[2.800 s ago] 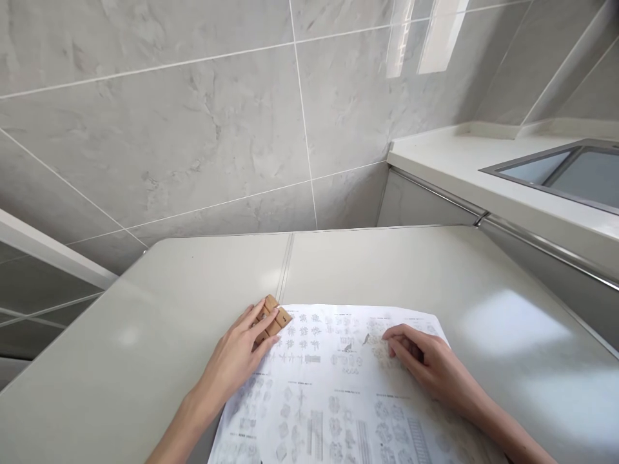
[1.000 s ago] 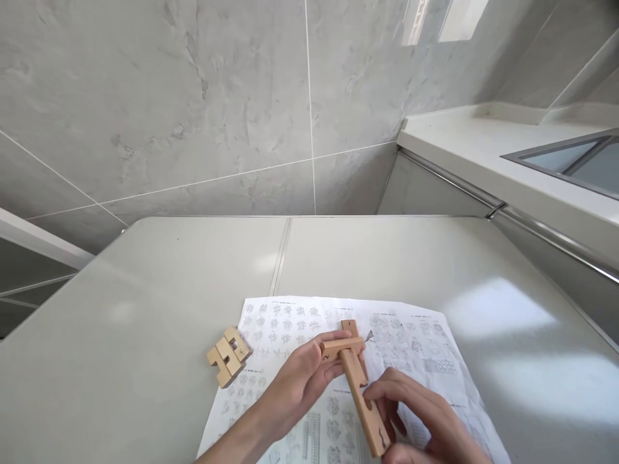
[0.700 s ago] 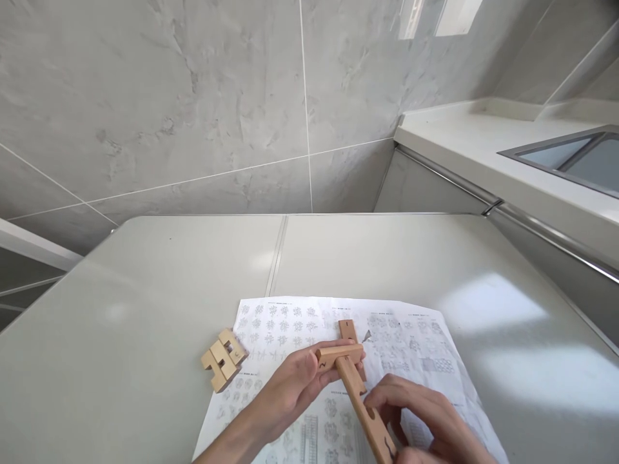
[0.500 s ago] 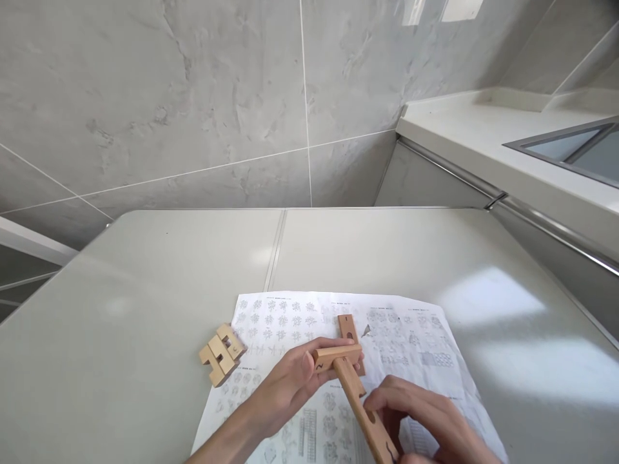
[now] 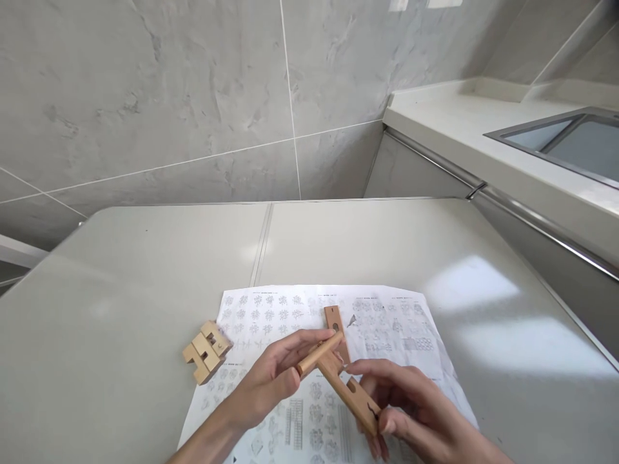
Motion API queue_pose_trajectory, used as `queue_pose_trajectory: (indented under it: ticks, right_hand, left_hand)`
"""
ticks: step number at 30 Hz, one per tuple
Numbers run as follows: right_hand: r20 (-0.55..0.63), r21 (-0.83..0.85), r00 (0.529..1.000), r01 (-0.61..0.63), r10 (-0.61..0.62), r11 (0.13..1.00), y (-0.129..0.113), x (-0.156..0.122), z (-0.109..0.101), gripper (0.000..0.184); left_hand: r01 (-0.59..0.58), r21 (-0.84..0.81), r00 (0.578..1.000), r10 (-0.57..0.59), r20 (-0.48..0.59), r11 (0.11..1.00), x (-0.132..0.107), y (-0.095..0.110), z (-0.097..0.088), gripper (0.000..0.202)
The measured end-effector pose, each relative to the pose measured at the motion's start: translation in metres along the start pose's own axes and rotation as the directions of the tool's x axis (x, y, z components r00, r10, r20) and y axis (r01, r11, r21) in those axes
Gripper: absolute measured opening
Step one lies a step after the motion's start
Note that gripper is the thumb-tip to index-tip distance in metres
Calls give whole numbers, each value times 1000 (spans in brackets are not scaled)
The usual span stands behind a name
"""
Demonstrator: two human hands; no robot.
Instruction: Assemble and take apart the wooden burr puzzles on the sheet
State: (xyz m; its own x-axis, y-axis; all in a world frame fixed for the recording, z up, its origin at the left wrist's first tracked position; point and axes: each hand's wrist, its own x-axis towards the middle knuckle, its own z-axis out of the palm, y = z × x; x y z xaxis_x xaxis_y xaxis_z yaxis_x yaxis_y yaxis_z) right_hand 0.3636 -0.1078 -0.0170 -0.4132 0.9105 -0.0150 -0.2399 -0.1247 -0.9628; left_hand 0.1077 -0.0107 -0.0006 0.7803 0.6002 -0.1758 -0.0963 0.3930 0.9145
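Observation:
Several wooden puzzle pieces are in and around my hands. My left hand (image 5: 264,383) has its fingers and thumb round a narrow wooden bar (image 5: 316,356), which lies slanted across the end of a longer notched wooden bar (image 5: 349,398). My right hand (image 5: 411,403) grips that notched bar near its lower end, where a dark mark shows. The two bars meet in a T shape; how they fit together is hidden. Just behind them, another wooden bar (image 5: 332,314) with an oval hole rests on the printed sheet (image 5: 294,380), partly covered by my left fingers and the held bars.
A block of paler wooden puzzle pieces (image 5: 207,352) sits at the sheet's left edge. A small dark scrap (image 5: 352,319) lies on the sheet. Under everything is a pale table (image 5: 145,277), with a tiled wall (image 5: 193,84) behind and a counter (image 5: 435,106) at the right.
The notched bar has swung and come up off the lower edge of view, with my right hand shifting along it. The narrow bar has turned in my left hand. The view has shifted slightly.

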Motion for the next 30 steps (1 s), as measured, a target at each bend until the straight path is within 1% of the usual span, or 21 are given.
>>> queue_pose_trajectory:
  ticks: [3,5,8,11,15,18,21,23,26,28,30]
  right_hand:
    - [15,165,997,-80,79,983,-1,5,1,43]
    - [32,235,991,-135,132,962,-2,8,-1,40]
    - [41,268,987,-162,157,950,-5,11,-3,37]
    - [30,252,985,-171,169,952,-8,13,-3,33]
    - [11,209,975,-219,221,953,-8,15,-1,32]
    - [-24,168,969,-238,245,957,-8,15,-1,36]
    - [-59,117,966,-243,251,963,-10,14,0,34]
    - [-89,33,968,-231,233,972,-12,15,1,30]
    - [-134,-142,977,-183,164,973,-12,15,3,21]
    - [-160,-222,980,-151,117,963,-10,15,4,16]
    - [-186,-259,979,-130,83,957,-6,15,5,13]
  left_hand:
    - [7,8,1000,-8,29,1000,1,-1,1,80]
    - [13,-16,999,-12,53,1000,1,-2,4,85]
    - [6,-18,999,-5,36,1000,2,-4,8,90]
    - [5,41,1000,-5,-6,999,1,-8,10,94]
    - [50,119,999,-48,-26,992,-1,-12,11,94]
    - [47,142,999,-44,-22,989,-1,-10,11,94]
    - [25,121,1000,-25,3,992,1,-5,14,83]
    - [29,141,1000,-28,-8,990,3,0,17,68]
    - [81,230,994,-61,-93,970,4,2,21,50]
    - [143,286,984,-104,-148,948,5,2,24,48]
    - [192,325,975,-141,-174,926,5,0,26,49]
